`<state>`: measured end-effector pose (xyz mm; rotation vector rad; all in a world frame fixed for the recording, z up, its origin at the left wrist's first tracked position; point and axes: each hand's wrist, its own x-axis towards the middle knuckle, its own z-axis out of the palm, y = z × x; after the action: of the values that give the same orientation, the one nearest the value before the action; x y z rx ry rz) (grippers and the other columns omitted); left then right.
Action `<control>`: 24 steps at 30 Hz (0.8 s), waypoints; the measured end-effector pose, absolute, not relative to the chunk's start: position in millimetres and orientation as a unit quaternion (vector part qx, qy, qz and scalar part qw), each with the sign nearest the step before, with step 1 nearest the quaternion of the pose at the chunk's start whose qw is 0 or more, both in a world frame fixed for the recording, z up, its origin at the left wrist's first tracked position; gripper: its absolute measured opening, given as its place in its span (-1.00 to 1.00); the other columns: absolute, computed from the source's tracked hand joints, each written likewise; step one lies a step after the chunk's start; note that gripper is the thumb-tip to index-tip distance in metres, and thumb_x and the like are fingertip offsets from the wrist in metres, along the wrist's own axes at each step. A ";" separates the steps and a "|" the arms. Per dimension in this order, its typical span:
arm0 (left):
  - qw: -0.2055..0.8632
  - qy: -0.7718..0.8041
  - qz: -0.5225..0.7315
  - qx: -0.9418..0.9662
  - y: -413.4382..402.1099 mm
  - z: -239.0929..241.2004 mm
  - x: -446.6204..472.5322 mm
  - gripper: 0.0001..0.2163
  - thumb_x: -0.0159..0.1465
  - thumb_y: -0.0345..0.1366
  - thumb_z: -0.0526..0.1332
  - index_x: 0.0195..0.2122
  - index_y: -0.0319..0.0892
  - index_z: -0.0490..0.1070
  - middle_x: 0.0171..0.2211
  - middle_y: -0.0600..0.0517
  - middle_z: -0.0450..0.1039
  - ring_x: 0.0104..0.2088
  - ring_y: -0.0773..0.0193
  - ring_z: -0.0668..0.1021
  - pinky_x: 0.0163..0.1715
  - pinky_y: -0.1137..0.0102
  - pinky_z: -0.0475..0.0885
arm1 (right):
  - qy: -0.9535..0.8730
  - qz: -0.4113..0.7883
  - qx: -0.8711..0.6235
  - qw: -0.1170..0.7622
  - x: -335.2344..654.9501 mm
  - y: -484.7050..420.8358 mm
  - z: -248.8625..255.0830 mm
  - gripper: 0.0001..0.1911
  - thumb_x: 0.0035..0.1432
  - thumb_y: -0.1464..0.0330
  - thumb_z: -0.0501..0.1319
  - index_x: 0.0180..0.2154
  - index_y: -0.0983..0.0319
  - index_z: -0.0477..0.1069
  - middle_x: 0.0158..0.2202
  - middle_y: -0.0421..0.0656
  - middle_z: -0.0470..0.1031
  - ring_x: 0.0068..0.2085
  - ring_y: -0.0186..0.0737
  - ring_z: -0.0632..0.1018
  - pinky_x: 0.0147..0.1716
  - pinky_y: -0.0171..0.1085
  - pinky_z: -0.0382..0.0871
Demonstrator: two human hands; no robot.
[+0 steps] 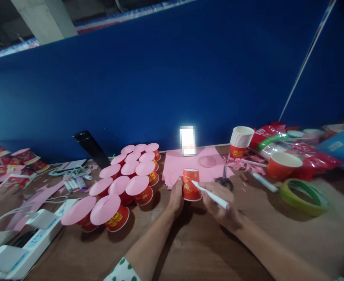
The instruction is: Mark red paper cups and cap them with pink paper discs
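A red paper cup [188, 191] with yellow print stands upside down on the table in front of me. My left hand [176, 198] is closed around its left side, steadying it. In my right hand [225, 212] is a white marker [214, 197] with a purplish end, its tip at the cup's right side. Whether the tip touches the cup I cannot tell. Behind the cup lies a stack of pink paper [172, 162] with a pink paper disc [207, 161] on it. Scissors [225, 180] rest just beyond my right hand.
Several upturned red cups topped with pink discs [122, 185] stand at left. A power strip [34, 242] and another person's hand [6, 201] are farther left. At right are stacked cups [241, 140], green-yellow tape [303, 197], another marker [264, 182] and a red plastic package [271, 140].
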<state>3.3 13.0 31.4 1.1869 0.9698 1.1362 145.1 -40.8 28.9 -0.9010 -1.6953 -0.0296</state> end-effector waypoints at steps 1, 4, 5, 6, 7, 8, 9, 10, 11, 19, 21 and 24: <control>0.582 0.409 0.484 0.510 13.4 30.0 3.2 -0.60 0.18 0.05 0.08 -0.47 -0.23 0.38 -0.48 -0.04 0.47 -0.42 0.22 0.43 -0.31 0.35 0.35 | -0.723 -0.013 -0.386 0.572 145.2 -40.5 27.9 -0.80 0.18 0.48 0.10 -0.16 0.25 0.43 -0.29 -0.06 0.55 -0.27 -0.19 0.56 -0.25 -0.21 0.46; 0.578 0.397 0.480 0.527 14.8 24.7 2.4 -0.59 0.19 0.06 0.07 -0.41 -0.24 0.41 -0.41 -0.06 0.50 -0.36 0.20 0.46 -0.28 0.36 0.36 | -0.724 -0.007 -0.391 0.569 145.6 -39.7 24.6 -0.78 0.19 0.47 0.10 -0.14 0.24 0.42 -0.27 -0.06 0.55 -0.24 -0.17 0.57 -0.23 -0.19 0.47; 0.576 0.395 0.479 0.533 15.3 22.9 2.2 -0.59 0.20 0.06 0.06 -0.39 -0.24 0.42 -0.40 -0.06 0.50 -0.35 0.20 0.47 -0.27 0.36 0.36 | -0.724 -0.007 -0.390 0.569 145.7 -39.5 24.0 -0.78 0.19 0.47 0.10 -0.13 0.24 0.42 -0.27 -0.06 0.55 -0.23 -0.17 0.57 -0.22 -0.20 0.47; 0.574 0.393 0.477 0.536 15.8 21.3 2.0 -0.59 0.20 0.05 0.06 -0.37 -0.24 0.43 -0.39 -0.06 0.51 -0.34 0.20 0.47 -0.26 0.36 0.36 | -0.725 -0.008 -0.388 0.569 145.8 -39.4 23.7 -0.78 0.18 0.48 0.10 -0.13 0.24 0.42 -0.27 -0.07 0.55 -0.23 -0.17 0.57 -0.23 -0.20 0.47; 0.574 0.392 0.476 0.538 16.3 19.9 1.8 -0.59 0.21 0.05 0.06 -0.36 -0.24 0.43 -0.38 -0.06 0.51 -0.34 0.20 0.47 -0.25 0.36 0.36 | -0.727 -0.011 -0.385 0.569 145.7 -39.4 23.7 -0.77 0.17 0.48 0.11 -0.13 0.24 0.41 -0.27 -0.07 0.55 -0.23 -0.17 0.57 -0.23 -0.20 0.47; 0.575 0.390 0.475 0.539 16.7 18.7 1.7 -0.58 0.21 0.06 0.06 -0.35 -0.24 0.43 -0.37 -0.06 0.52 -0.33 0.20 0.47 -0.24 0.36 0.36 | -0.729 -0.013 -0.383 0.568 145.6 -39.4 24.1 -0.77 0.17 0.49 0.11 -0.13 0.24 0.41 -0.27 -0.07 0.55 -0.24 -0.18 0.57 -0.23 -0.21 0.47; 0.575 0.389 0.475 0.540 17.1 17.8 1.6 -0.58 0.20 0.06 0.06 -0.34 -0.24 0.43 -0.36 -0.06 0.52 -0.32 0.20 0.47 -0.23 0.36 0.36 | -0.730 -0.016 -0.382 0.566 145.5 -39.5 24.6 -0.77 0.17 0.50 0.11 -0.12 0.24 0.41 -0.27 -0.07 0.55 -0.24 -0.18 0.57 -0.23 -0.21 0.46; 0.575 0.391 0.475 0.540 17.3 17.2 1.6 -0.58 0.20 0.07 0.06 -0.35 -0.24 0.43 -0.35 -0.06 0.52 -0.32 0.19 0.47 -0.22 0.36 0.35 | -0.731 -0.017 -0.383 0.564 145.3 -39.6 25.1 -0.77 0.17 0.50 0.11 -0.12 0.24 0.40 -0.27 -0.07 0.55 -0.24 -0.18 0.57 -0.23 -0.21 0.46; 0.574 0.394 0.476 0.538 17.3 16.9 1.5 -0.57 0.19 0.07 0.06 -0.35 -0.24 0.43 -0.34 -0.06 0.52 -0.31 0.19 0.47 -0.22 0.36 0.35 | -0.731 -0.018 -0.385 0.563 145.2 -39.7 25.5 -0.77 0.17 0.49 0.11 -0.12 0.23 0.40 -0.28 -0.07 0.55 -0.25 -0.18 0.57 -0.23 -0.20 0.46; 0.588 0.411 0.485 0.500 15.1 25.6 2.2 -0.59 0.17 0.09 0.07 -0.47 -0.21 0.36 -0.45 -0.06 0.49 -0.41 0.20 0.45 -0.32 0.34 0.35 | -0.727 -0.014 -0.390 0.564 145.8 -38.6 21.8 -0.78 0.18 0.48 0.10 -0.14 0.24 0.40 -0.28 -0.06 0.54 -0.27 -0.18 0.56 -0.24 -0.20 0.45; 0.595 0.416 0.484 0.488 14.2 29.4 2.9 -0.59 0.16 0.09 0.07 -0.49 -0.19 0.34 -0.48 -0.05 0.47 -0.44 0.21 0.44 -0.36 0.34 0.34 | -0.728 -0.015 -0.393 0.562 146.1 -38.6 22.4 -0.79 0.18 0.48 0.10 -0.15 0.24 0.41 -0.29 -0.06 0.54 -0.27 -0.18 0.56 -0.24 -0.20 0.45; 0.602 0.423 0.486 0.472 12.1 35.8 4.0 -0.62 0.16 0.06 0.09 -0.51 -0.19 0.34 -0.52 -0.06 0.47 -0.44 0.19 0.45 -0.36 0.33 0.36 | -0.725 -0.011 -0.396 0.564 146.3 -39.5 26.0 -0.80 0.19 0.45 0.08 -0.17 0.24 0.42 -0.31 -0.07 0.55 -0.29 -0.19 0.56 -0.27 -0.22 0.47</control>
<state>4.0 12.1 35.8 1.0938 0.9804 1.1255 146.3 -39.5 26.0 -0.9316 -1.7054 -0.0263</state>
